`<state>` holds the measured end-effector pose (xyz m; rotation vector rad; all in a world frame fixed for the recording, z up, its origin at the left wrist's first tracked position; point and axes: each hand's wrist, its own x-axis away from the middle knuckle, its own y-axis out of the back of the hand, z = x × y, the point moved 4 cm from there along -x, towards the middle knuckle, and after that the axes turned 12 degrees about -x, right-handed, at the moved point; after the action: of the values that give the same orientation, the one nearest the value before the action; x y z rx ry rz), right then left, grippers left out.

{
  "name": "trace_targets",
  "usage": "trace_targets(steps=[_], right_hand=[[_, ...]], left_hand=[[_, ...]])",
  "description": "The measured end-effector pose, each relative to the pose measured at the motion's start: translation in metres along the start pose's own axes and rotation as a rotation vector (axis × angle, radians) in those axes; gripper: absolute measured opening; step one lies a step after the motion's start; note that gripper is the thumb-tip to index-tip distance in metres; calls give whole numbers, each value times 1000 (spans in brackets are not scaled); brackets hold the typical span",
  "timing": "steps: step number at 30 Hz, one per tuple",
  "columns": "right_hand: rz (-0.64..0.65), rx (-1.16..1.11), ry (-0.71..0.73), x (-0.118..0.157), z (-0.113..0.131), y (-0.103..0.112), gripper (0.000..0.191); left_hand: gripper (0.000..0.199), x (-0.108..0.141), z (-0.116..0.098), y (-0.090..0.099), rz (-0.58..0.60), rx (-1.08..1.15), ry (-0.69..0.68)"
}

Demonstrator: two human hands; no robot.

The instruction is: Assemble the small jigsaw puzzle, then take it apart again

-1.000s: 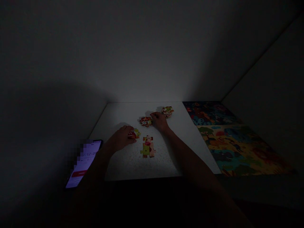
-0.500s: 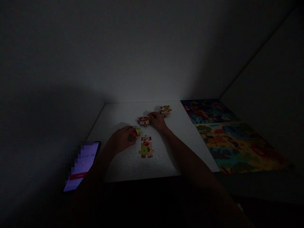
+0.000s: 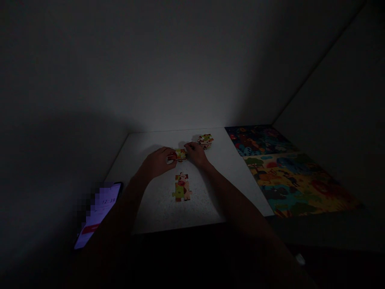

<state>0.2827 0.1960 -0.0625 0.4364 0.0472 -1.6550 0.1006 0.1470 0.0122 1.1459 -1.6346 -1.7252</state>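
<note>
On the white tabletop (image 3: 162, 212), a small group of joined puzzle pieces (image 3: 182, 188) shows a pink-and-white animal on green. Above it is a stack of puzzle pieces (image 3: 181, 155), partly hidden between my hands. My left hand (image 3: 159, 161) is closed on puzzle pieces at the left side of that stack. At the stack's right side my right hand (image 3: 196, 153) has its fingers pinched together; what they hold, if anything, is too small and dark to tell. Just behind my right hand sits a second stack of puzzle pieces (image 3: 205, 140).
Two assembled picture puzzles lie at the right: a dark blue one (image 3: 261, 140) behind and a yellow-green animal scene (image 3: 297, 184) nearer. A lit phone (image 3: 99, 212) is at the left. Walls rise behind and on both sides.
My left hand has moved up and right with its puzzle pieces, reaching the middle stack. My right hand stays beside that stack. The whole view has shifted slightly.
</note>
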Motion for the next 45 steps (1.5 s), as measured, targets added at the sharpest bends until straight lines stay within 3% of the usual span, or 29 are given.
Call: trace_targets(steps=[13,31,35,38,45], right_hand=[[19,7,11,-1,5,1,23],[40,32,17,0,4,-1,24],[23,53,22,3,7,1,22],[-13,69,56,9,17,6,20],[58,113,167,27,54,9,21]], left_hand=[[35,-33,0,-22,70,-76,-38],[33,-26,2,-31,59,-10,-17],[39,-19,5,-34,25,23,58],[39,-6,8,-34,-81,54,92],[34,48,-3,-25,-251,110,204]])
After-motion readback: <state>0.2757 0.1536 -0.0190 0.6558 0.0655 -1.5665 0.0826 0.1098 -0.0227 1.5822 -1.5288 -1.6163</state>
